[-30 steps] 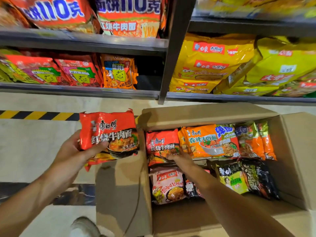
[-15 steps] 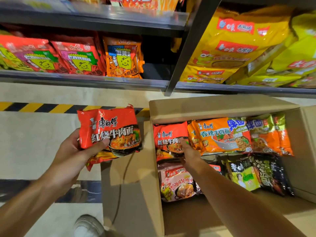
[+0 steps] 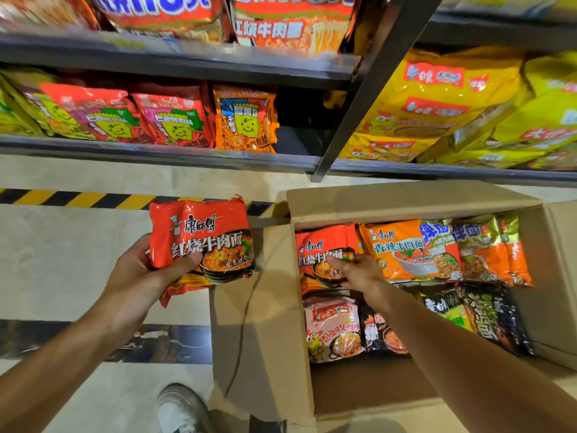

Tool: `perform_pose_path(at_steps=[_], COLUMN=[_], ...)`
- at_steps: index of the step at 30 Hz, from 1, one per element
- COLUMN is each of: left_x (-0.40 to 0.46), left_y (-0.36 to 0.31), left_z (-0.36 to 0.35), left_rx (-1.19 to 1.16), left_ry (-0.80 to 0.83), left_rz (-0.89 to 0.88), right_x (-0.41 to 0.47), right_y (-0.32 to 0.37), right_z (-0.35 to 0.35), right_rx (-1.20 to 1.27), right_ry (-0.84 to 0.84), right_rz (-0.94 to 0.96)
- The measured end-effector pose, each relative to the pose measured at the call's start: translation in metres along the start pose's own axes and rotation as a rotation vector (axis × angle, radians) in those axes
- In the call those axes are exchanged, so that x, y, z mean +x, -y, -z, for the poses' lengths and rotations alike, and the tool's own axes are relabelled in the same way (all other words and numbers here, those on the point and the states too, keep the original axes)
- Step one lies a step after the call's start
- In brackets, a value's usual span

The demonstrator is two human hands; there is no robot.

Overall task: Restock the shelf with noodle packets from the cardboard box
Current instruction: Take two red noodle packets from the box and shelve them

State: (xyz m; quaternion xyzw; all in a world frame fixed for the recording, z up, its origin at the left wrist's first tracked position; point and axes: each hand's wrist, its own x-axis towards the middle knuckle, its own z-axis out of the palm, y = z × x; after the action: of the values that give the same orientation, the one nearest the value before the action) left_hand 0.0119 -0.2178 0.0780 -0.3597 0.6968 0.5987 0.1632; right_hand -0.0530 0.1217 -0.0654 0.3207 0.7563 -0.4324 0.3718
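One head-worn view looks forward and down from close above the box (image 3: 406,198), standing at the shelf's (image 3: 175,153) foot; shelf above, floor (image 3: 62,260) left.

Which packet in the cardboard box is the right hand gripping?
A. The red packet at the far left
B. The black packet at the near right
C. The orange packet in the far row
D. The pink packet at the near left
A: the right hand closes its thumb and fingers on the red packet at the far left of the cardboard box.
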Motion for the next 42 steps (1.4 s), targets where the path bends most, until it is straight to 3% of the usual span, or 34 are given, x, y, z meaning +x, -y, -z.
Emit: perform_pose_path(at_steps=[6,12,21,29,42], left_x=[-0.035,-0.095,-0.266,-0.433,-0.656], left_y=[-0.048,-0.154,-0.34,-0.451,-0.478], left_z=[0.038,0.094,0.228,0.352,0.437], left_rx=[-0.016,0.036,-0.013,-0.082,-0.23], left_ry=[0.026,-0.032,-0.05,-0.056,-0.293], left_rz=[-0.022,-0.105,-0.358,-0.548,-0.865], right_x=[-0.076,-0.198,-0.478,-0.707,-0.912], right_y=[0.039,0.127,0.29,0.377,0.424], right_z=[0.043,0.1,0.133,0.135,0.132], right_rx=[-0.093,-0.133,0.022,0.184,0.161], right_ry=[-0.001,0.0,0.053,0.115,0.236], right_rz=[0.088,0.238,0.579,0.851,1.279])
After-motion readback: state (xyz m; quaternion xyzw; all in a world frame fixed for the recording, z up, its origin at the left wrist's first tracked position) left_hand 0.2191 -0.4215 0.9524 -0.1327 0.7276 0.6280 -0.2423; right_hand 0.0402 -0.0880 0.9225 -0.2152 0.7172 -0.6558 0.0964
